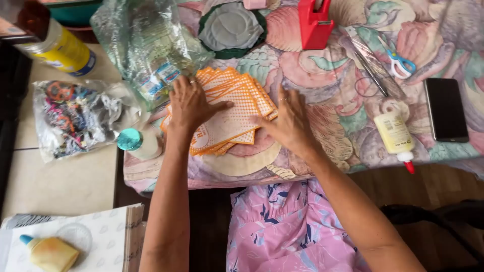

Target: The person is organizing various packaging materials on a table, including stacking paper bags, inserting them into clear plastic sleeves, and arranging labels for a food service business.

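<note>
- Head view, and I'm looking straight down at a table under a flowered cloth point(333, 126), pale pinks and greens.
- Centre of the picture: a fanned stack of orange grid sheets point(237, 108), lying flat on the cloth and spread like a hand of cards.
- Left hand point(190, 103) is laid palm-down on the left part of the stack, fingers spread wide, thumb pointing right across the top sheet. It grips nothing, just presses flat.
- Right hand point(290, 121) sits at the right edge of the stack, fingers together and stretched out flat, their tips touching the sheets. Open, nothing clasped.
- Just behind the left hand I see a crumpled clear plastic bag point(146, 45), touching the stack's far left corner.
- Left of that, a second clear bag of coloured bands point(70, 118) lies on the pale surface beside the cloth.
- Near the left wrist lies a small bottle with a teal cap point(137, 142), tipped on its side.
- Far side of the table: a grey round pad on a dark green disc point(231, 27), and next to it a red tape dispenser point(315, 22).
- Off to the right, well apart from the hands: blue-handled scissors point(401, 63), a dark phone point(446, 108) face up, and a glue bottle with a red tip point(396, 136) lying down.
- Bottom left corner, another small glue bottle with a blue tip point(48, 252) rests on patterned paper.
</note>
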